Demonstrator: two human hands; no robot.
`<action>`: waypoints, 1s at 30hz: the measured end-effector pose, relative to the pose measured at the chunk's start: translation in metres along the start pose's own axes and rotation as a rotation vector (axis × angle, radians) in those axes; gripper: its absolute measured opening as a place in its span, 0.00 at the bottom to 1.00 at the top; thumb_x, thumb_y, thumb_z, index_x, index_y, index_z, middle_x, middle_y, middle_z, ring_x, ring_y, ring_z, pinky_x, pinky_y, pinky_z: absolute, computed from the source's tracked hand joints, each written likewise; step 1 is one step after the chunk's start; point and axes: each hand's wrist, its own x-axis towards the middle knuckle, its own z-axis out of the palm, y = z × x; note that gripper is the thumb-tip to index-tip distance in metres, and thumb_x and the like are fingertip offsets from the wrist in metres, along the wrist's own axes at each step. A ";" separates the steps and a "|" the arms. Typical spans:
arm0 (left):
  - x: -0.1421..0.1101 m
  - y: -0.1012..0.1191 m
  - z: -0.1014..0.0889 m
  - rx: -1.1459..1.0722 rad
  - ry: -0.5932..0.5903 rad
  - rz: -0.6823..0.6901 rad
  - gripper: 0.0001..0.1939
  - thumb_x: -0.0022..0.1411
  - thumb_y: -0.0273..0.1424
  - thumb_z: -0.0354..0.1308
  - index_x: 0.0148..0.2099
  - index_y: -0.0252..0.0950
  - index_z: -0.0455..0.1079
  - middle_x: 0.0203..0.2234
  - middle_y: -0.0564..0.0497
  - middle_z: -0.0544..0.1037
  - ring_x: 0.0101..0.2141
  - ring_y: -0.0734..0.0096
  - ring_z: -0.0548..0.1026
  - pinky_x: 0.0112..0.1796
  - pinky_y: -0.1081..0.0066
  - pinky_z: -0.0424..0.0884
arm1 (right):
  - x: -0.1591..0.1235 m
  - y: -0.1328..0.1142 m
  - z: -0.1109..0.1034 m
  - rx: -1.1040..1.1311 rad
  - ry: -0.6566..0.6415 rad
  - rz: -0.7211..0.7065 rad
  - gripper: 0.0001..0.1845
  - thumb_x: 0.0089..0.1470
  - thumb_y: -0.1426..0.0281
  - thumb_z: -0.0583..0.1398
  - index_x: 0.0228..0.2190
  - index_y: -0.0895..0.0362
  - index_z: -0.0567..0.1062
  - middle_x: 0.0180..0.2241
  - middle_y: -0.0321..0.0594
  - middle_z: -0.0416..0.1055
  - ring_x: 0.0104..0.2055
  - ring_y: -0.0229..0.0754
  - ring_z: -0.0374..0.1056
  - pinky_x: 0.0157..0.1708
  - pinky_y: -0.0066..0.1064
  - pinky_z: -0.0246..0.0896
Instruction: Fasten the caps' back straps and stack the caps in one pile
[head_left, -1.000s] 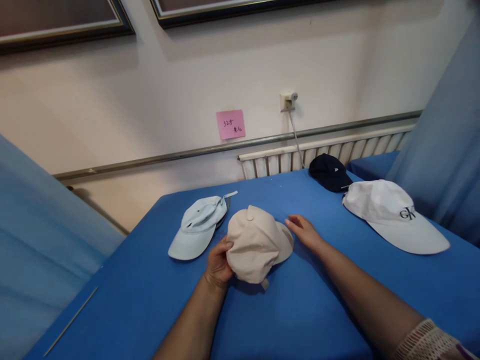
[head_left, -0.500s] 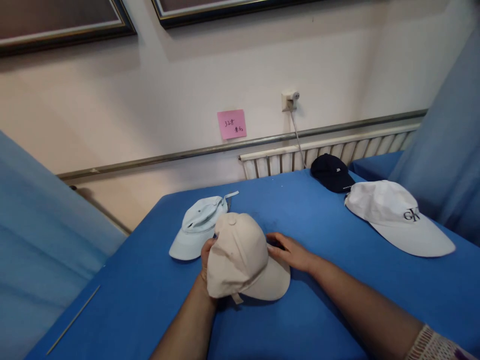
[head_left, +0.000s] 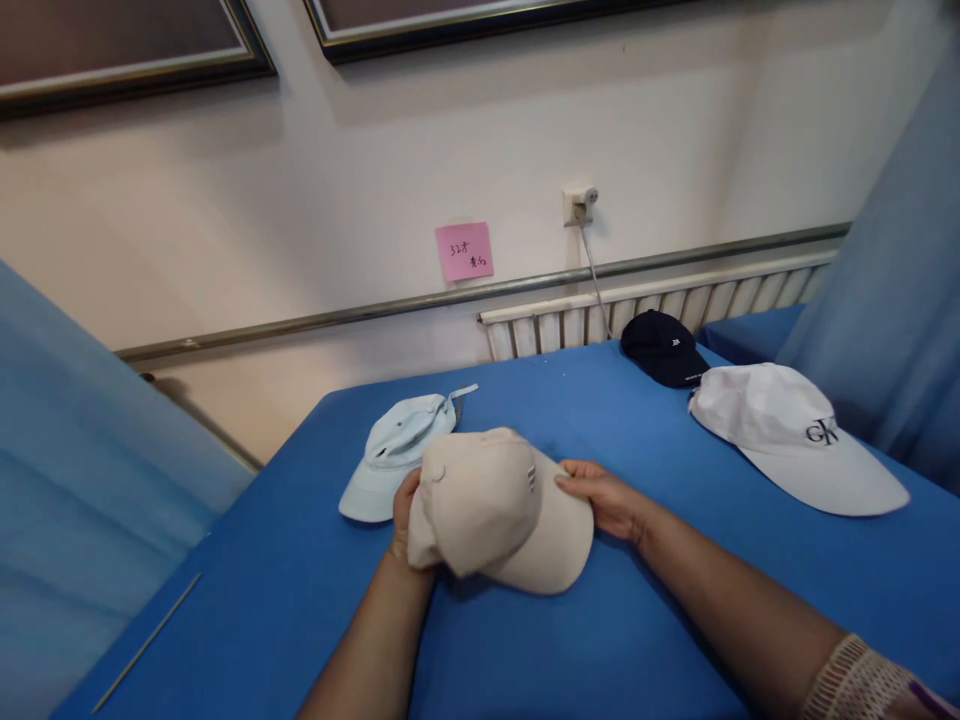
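Between my two hands is a beige baseball cap (head_left: 480, 495), held a little above the blue table, its brim pointing right and toward me. A small dark mark shows on its front. My left hand (head_left: 405, 515) grips the back edge of the cap; most of its fingers are hidden behind and under it. My right hand (head_left: 604, 497) pinches the brim at its right edge, thumb on top. Just behind my left hand lies a pale blue cap (head_left: 397, 450), its strap sticking up at the back.
A white cap with dark letters (head_left: 780, 430) lies at the right, touching a navy cap (head_left: 660, 348) behind it. A thin rod (head_left: 146, 643) lies at the left of the blue table (head_left: 300, 600). Behind stand a radiator (head_left: 551, 330) and a wall rail (head_left: 360, 312). Blue curtains (head_left: 82, 500) hang on both sides.
The beige cap has turned so its front mark now shows, and its brim has swung to the right. My right hand has moved right, from beside the crown to the brim's edge.
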 end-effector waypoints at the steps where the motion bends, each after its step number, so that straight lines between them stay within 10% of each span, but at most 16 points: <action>1: 0.004 0.003 -0.002 -0.127 0.015 -0.012 0.13 0.64 0.33 0.51 0.43 0.31 0.73 0.34 0.47 0.79 0.42 0.53 0.76 0.45 0.58 0.73 | 0.000 -0.004 -0.005 0.073 0.044 -0.032 0.11 0.48 0.65 0.67 0.31 0.59 0.74 0.29 0.38 0.77 0.29 0.38 0.72 0.32 0.28 0.66; 7: 0.014 0.002 0.005 -0.717 0.063 -0.058 0.19 0.58 0.24 0.48 0.53 0.27 0.65 0.45 0.34 0.76 0.46 0.57 0.77 0.41 0.64 0.76 | 0.010 -0.017 -0.027 0.462 0.247 -0.252 0.08 0.52 0.72 0.64 0.37 0.57 0.76 0.37 0.38 0.79 0.36 0.38 0.74 0.39 0.28 0.70; 17: -0.012 -0.039 0.070 -0.331 -0.148 -0.285 0.10 0.59 0.25 0.59 0.45 0.32 0.70 0.42 0.41 0.78 0.42 0.59 0.78 0.40 0.66 0.75 | 0.017 0.002 -0.006 0.382 0.237 -0.227 0.16 0.47 0.72 0.68 0.41 0.56 0.76 0.40 0.39 0.78 0.38 0.38 0.74 0.38 0.27 0.68; 30: -0.012 -0.007 0.058 -0.205 0.041 0.007 0.11 0.54 0.23 0.63 0.42 0.30 0.73 0.38 0.45 0.80 0.36 0.66 0.78 0.36 0.71 0.77 | 0.011 -0.019 -0.030 0.385 0.318 -0.289 0.28 0.46 0.74 0.64 0.50 0.47 0.69 0.44 0.37 0.76 0.42 0.39 0.73 0.40 0.31 0.68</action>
